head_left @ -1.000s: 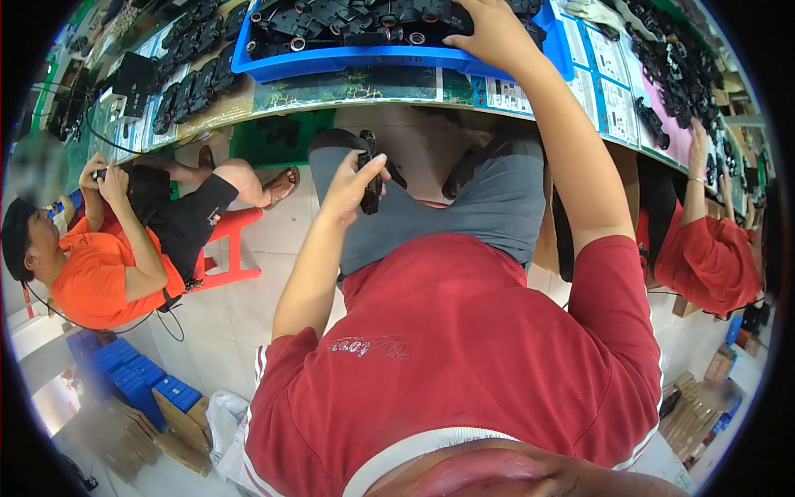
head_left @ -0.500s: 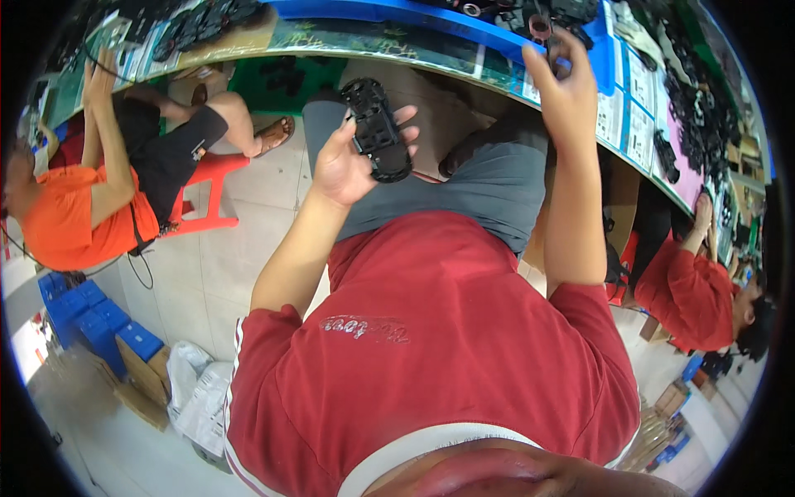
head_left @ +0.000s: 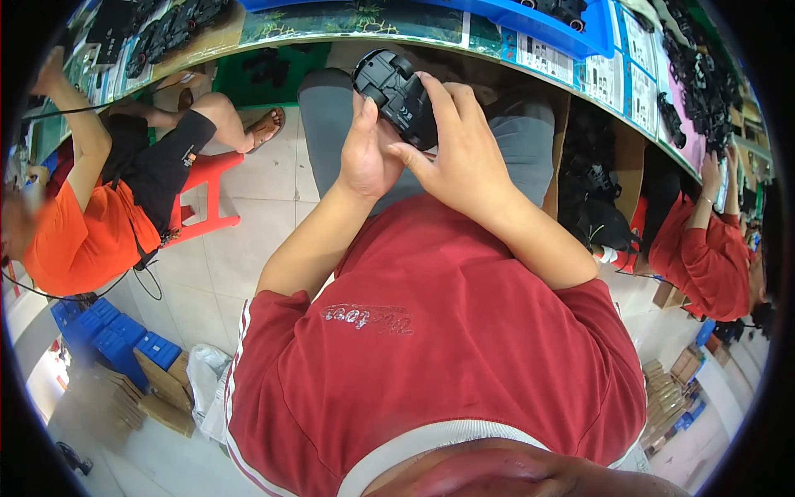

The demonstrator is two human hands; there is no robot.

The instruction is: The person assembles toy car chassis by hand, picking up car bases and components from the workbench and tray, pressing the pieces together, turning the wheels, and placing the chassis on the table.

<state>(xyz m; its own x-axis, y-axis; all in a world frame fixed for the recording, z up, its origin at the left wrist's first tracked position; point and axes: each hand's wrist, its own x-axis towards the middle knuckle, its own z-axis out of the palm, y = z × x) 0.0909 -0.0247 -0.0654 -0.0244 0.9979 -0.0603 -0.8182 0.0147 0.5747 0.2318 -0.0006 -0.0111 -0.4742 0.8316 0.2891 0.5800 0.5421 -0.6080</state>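
A black toy car chassis (head_left: 396, 93) with wheels at its edges is held up above my lap, just short of the table edge. My left hand (head_left: 368, 157) grips its lower left side, with the thumb lying along the edge and the other fingers hidden behind it. From the right, my right hand (head_left: 465, 149) closes on the same chassis, fingers over its right edge and thumb near the bottom end. Whether a small part sits under the right fingers cannot be seen.
A blue tray (head_left: 592, 37) with black car parts lies on the table ahead, beside printed sheets (head_left: 600, 79). More black parts (head_left: 700, 103) are heaped at right. An open carton (head_left: 592, 166) stands under the table. Co-workers sit at left (head_left: 91, 224) and right (head_left: 704, 257).
My right hand has come back from the blue tray onto the chassis. The chassis has been turned so another face shows, and my left hand has moved slightly right with it.
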